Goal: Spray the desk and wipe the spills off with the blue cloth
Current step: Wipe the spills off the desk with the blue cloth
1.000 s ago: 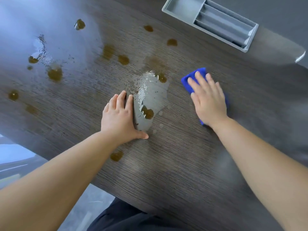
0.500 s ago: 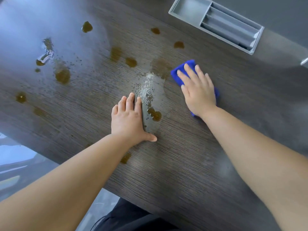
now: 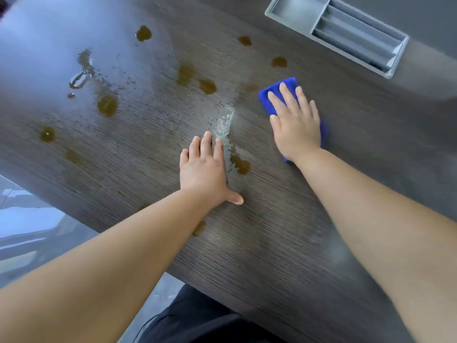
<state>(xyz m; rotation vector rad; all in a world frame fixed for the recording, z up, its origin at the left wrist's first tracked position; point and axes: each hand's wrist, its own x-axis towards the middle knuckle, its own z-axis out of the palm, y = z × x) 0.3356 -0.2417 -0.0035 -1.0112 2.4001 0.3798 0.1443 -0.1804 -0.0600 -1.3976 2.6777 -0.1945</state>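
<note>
Right hand [image 3: 295,125]: flat, fingers spread, pressing blue cloth [image 3: 272,95] onto desk [image 3: 272,243], below-left of grey tray [image 3: 294,8].
Left hand [image 3: 202,172]: flat on desk, fingers together, thumb out, farther below-left of tray, just beside spray streak [image 3: 226,120].
Counts: 2 hands, 1 cloth, 1 tray, roughly 10 brown spills [image 3: 107,105].

Bright, cool glare covers the upper-left of the desk [image 3: 272,256]. Motion blur smears the wood grain. Wide-angle distortion curves the edges.
</note>
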